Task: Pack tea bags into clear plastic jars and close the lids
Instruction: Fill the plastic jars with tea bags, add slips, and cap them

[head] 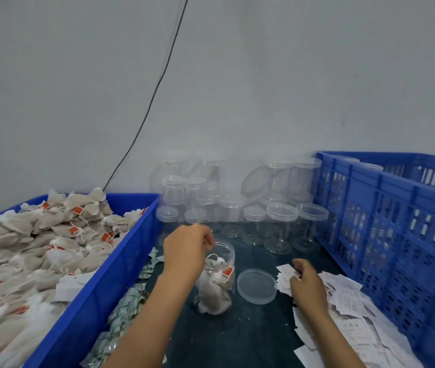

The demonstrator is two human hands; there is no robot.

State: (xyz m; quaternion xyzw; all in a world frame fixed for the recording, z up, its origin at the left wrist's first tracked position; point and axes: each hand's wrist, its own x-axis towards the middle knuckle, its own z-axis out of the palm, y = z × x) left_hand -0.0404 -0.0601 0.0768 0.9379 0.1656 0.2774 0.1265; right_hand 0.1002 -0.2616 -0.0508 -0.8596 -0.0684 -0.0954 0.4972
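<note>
An open clear plastic jar (219,280) stands on the dark table in front of me, partly filled with tea bags that have orange tags. My left hand (187,248) hovers over the jar's mouth with its fingers curled down at the rim; what they hold is hidden. The jar's clear lid (256,286) lies flat to the right of the jar. My right hand (307,284) rests on a heap of white paper slips (354,314) and pinches one slip (286,269) at the heap's left edge.
A blue tray (97,296) heaped with tea bags (25,251) fills the left. A tall blue slatted crate (396,235) stands right. Several empty lidded jars (237,205) crowd the back by the wall. Small green-white sachets (126,309) lie along the tray.
</note>
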